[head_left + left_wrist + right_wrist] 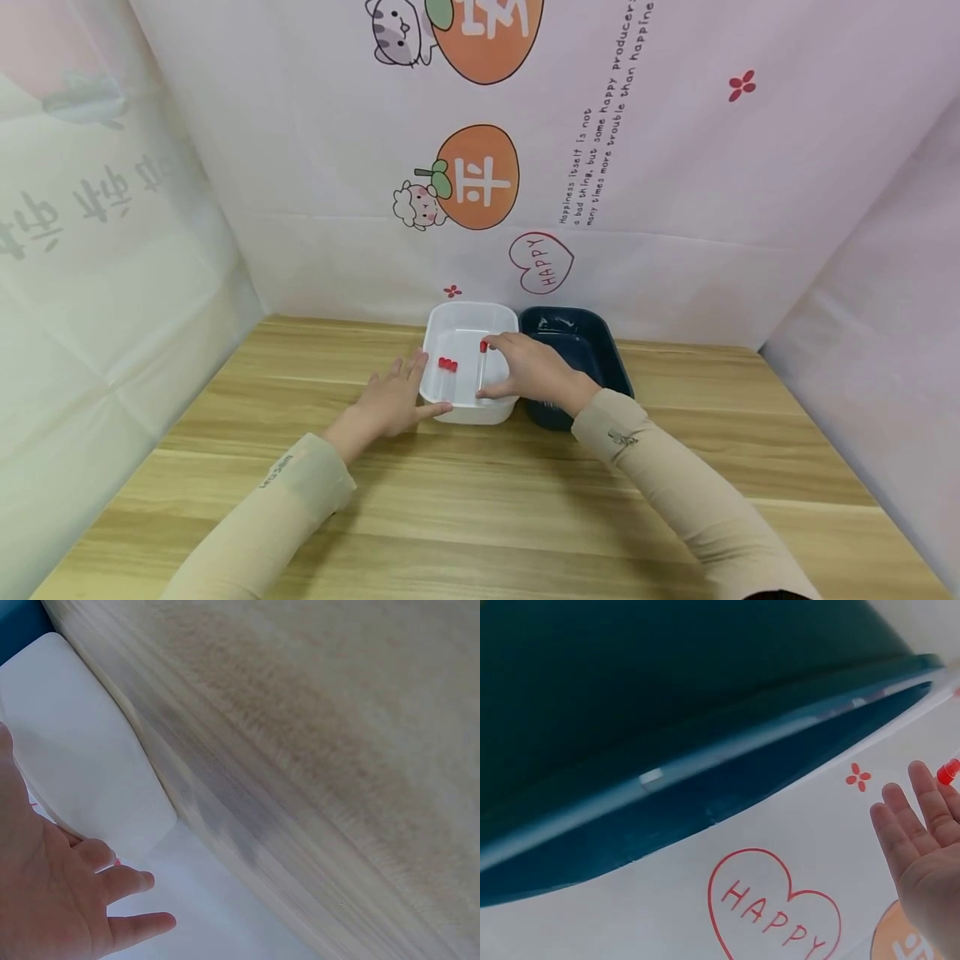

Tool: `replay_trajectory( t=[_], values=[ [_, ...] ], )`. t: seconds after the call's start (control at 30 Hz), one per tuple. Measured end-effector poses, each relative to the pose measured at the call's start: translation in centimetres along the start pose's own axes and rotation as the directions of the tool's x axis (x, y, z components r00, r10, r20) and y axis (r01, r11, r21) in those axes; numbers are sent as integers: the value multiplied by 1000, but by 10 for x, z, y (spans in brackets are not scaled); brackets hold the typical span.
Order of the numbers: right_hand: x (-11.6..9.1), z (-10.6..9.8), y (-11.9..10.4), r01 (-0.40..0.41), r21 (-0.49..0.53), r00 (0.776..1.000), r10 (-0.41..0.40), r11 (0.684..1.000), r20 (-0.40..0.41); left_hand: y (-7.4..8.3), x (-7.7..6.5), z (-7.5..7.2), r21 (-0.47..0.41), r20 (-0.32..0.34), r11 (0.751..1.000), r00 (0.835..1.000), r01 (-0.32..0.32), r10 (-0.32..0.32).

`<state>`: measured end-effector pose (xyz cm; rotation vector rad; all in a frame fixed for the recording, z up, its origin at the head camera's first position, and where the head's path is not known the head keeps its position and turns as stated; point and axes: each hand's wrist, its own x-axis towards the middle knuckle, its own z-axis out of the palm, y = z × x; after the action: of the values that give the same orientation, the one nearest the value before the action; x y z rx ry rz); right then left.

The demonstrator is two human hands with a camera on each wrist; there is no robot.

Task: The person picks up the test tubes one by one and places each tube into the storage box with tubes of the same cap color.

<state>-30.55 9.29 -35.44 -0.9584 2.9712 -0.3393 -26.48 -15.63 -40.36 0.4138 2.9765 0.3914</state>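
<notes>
My right hand (538,368) pinches a clear tube with a red cap (483,347) over the white bin (468,415), fingers at the capped end and thumb near the other. In the right wrist view that red cap (949,772) shows beside the fingertips of the right hand (934,855). Against the bin's left edge my left hand (392,404) rests with fingers spread, the thumb along the front rim. The left wrist view shows this left hand (64,900) holding nothing. Inside the bin lie several more clear tubes, their red caps (447,364) side by side.
A dark blue bin (618,354) stands directly right of the white one, under my right wrist. Both sit on a wooden table (480,517) close to the printed cloth (645,275) hanging behind. More cloth hangs at the left and right sides.
</notes>
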Motion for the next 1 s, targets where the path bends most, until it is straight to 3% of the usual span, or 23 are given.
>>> replay_trajectory(
  t=[0.33,0.6,1.0],
  values=[
    [24,15,0,-35,-45,997,38,998,74,0,-2,-2,-3,8,1000,1000,0,0],
    [33,25,-1,-35,3,995,34,999,90,-2,-1,-2,3,-4,1000,1000,-2,2],
    [49,41,-1,-29,-69,990,38,997,133,-5,2,0,31,-12,999,1000,-10,11]
  ],
)
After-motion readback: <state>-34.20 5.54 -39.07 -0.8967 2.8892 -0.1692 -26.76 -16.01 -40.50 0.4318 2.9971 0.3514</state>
